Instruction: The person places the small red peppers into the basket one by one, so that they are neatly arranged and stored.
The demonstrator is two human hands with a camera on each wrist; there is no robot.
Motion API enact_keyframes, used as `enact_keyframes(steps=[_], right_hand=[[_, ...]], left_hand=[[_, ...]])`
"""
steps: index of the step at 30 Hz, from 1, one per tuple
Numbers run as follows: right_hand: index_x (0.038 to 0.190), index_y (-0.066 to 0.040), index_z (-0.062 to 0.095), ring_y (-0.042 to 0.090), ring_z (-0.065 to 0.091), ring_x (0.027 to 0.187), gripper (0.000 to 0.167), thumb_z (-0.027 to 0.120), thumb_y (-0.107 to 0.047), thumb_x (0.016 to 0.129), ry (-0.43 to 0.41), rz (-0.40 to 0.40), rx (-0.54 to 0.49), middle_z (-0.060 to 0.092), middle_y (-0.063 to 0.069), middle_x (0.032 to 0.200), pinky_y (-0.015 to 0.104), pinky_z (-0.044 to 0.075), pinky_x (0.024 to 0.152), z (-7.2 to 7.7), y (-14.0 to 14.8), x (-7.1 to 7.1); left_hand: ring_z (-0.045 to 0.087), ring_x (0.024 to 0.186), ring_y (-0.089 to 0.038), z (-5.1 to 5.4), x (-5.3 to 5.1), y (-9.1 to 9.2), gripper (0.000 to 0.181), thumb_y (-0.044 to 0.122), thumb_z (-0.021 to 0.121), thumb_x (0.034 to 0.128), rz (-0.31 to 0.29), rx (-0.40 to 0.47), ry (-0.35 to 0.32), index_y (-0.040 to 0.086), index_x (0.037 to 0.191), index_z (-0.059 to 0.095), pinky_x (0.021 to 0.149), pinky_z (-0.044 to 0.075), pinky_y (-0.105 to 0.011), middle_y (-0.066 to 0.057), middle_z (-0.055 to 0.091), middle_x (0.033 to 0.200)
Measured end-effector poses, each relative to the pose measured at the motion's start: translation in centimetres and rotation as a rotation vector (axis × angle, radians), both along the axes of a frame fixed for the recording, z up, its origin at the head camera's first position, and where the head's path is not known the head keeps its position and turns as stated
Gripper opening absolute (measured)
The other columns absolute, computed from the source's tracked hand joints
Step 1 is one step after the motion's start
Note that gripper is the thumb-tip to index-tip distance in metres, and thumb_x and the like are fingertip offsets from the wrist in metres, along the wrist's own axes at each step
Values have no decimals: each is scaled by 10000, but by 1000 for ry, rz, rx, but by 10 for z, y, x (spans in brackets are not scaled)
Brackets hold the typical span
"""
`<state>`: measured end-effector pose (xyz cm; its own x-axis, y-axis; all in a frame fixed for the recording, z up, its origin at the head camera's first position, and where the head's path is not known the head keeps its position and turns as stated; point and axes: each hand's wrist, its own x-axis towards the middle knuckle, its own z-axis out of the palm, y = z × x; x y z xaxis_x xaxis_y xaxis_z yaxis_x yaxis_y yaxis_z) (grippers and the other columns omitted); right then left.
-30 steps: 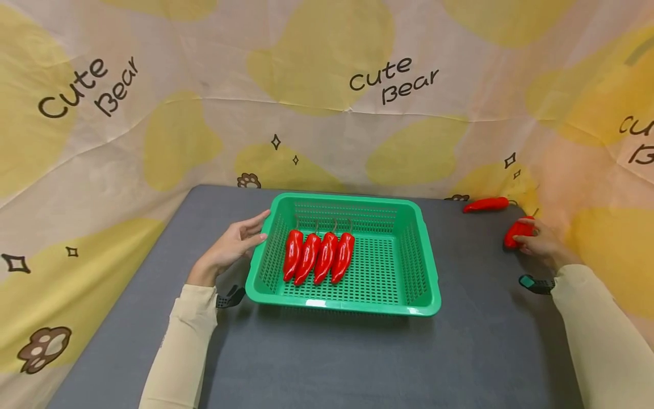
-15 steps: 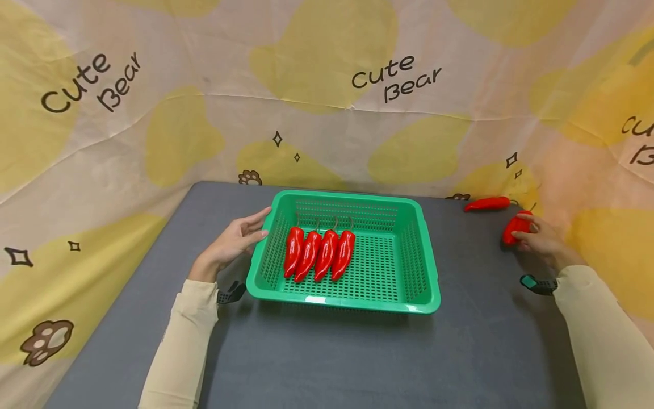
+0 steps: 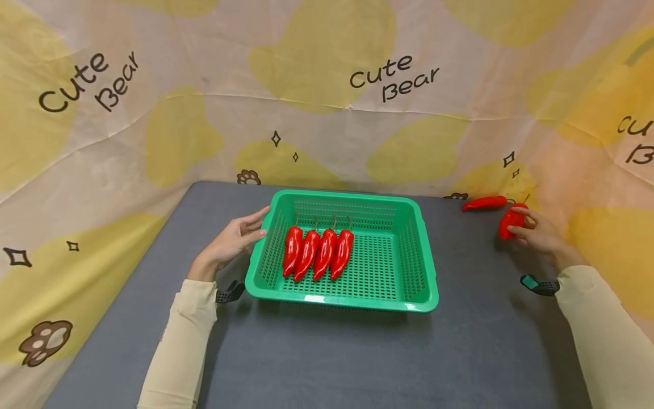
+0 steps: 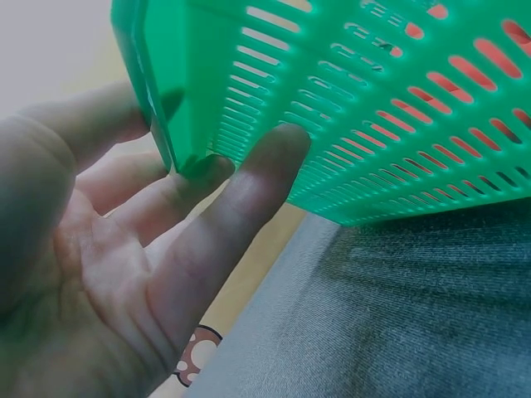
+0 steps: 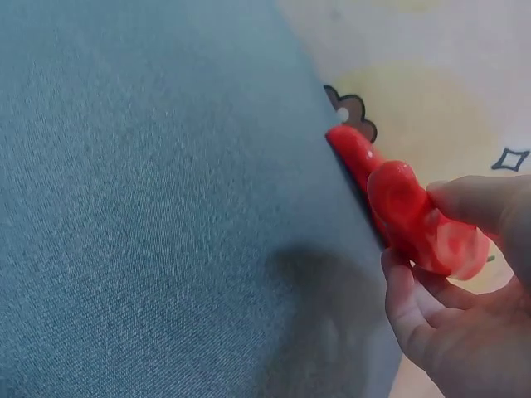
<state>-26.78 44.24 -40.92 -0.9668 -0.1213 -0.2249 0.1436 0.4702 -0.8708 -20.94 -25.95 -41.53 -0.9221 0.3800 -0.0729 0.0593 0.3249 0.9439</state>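
In the head view a green perforated plastic basket (image 3: 334, 307) holds several shiny red chili peppers (image 3: 323, 254), lying side by side in its left half. My left hand (image 3: 232, 241) holds the basket's left rim. The left wrist view shows the left hand's fingers (image 4: 249, 191) under the rim and against the slotted wall. Over at the far right, my right hand (image 3: 544, 236) pinches a red chili pepper (image 5: 406, 215) between thumb and fingers; its shadow falls apart from it on the table. Behind it, another chili pepper (image 3: 484, 203) lies near the table's back edge.
The dark grey table (image 3: 327, 360) ends at a printed cloth backdrop (image 3: 327, 62), which hangs behind and along both sides. The right hand works close to the cloth. Black wrist cameras sit under both wrists.
My right hand has raised the chili pepper a little and shifted it slightly left, towards the other loose one. The left hand and the basket stay where they were.
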Motion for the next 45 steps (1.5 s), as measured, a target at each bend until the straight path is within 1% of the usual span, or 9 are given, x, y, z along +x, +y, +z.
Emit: enact_keyframes(steps=[6, 8, 15, 18, 23, 27, 33, 39, 45], right_hand=[[1308, -519, 408, -144, 525, 910, 427, 561, -220, 1045, 18, 33, 26, 386, -141, 1209, 97, 538, 792, 8, -8, 1], [1320, -497, 417, -145, 532, 913, 437, 559, -188, 1044, 39, 40, 20, 399, -147, 1201, 97, 539, 786, 9, -11, 1], [1464, -278, 389, -113, 596, 888, 479, 580, -184, 1035, 68, 64, 34, 481, -213, 1104, 109, 548, 766, 10, -21, 6], [1459, -272, 394, -103, 608, 890, 478, 585, -176, 1032, 65, 67, 11, 497, -237, 1087, 114, 553, 768, 8, -25, 9], [1403, -336, 461, -65, 617, 897, 461, 580, -103, 1024, 96, 76, -56, 540, -204, 1089, 129, 563, 764, 8, -32, 11], [1436, -334, 436, -87, 573, 938, 475, 575, -130, 1031, 98, 82, -28, 484, -173, 1153, 117, 555, 778, 11, -38, 11], [1464, -291, 422, -80, 570, 968, 487, 574, -126, 1031, 90, 96, -49, 497, -171, 1174, 125, 557, 791, 17, -48, 14], [1450, -251, 454, -52, 600, 970, 476, 563, -65, 1025, 106, 125, -119, 550, -173, 1170, 142, 566, 778, 22, -56, 17], [1502, -210, 381, -87, 574, 1010, 517, 560, -87, 1032, 108, 164, -105, 497, -184, 1224, 132, 559, 799, 24, -64, 20]], left_hand=[[668, 1080, 18, 2, 0, -1, 654, 234, 571, 1047, -6, 14, 0, 222, 1622, 259, 674, 600, -358, -168, 329, 1640], [679, 1065, 9, 2, 0, -1, 653, 235, 570, 1048, -7, 16, -1, 225, 1622, 259, 680, 605, -368, -169, 332, 1638], [658, 1095, 30, 0, 0, 0, 651, 218, 563, 1050, -12, 41, -16, 220, 1624, 255, 696, 609, -356, -178, 309, 1646], [667, 1100, 8, -1, 0, 1, 650, 205, 557, 1053, -21, 62, -22, 209, 1625, 250, 703, 612, -351, -178, 309, 1646], [582, 1306, -166, -1, 0, 1, 646, 225, 561, 1052, -8, 38, -14, 231, 1623, 259, 654, 580, -332, -157, 302, 1653], [441, 1427, -295, -1, 1, 1, 643, 238, 559, 1053, -2, 21, -11, 242, 1621, 259, 642, 574, -344, -153, 284, 1660], [585, 1254, -47, 0, 1, 0, 643, 247, 563, 1051, 3, 9, -4, 244, 1620, 263, 621, 564, -332, -157, 313, 1648], [519, 1341, -110, 0, 1, 0, 646, 246, 566, 1050, 3, 10, -6, 242, 1620, 263, 620, 557, -336, -151, 298, 1656], [638, 1140, 19, 0, 1, 1, 654, 217, 562, 1051, -5, 44, -15, 214, 1625, 249, 632, 588, -344, -170, 300, 1651]])
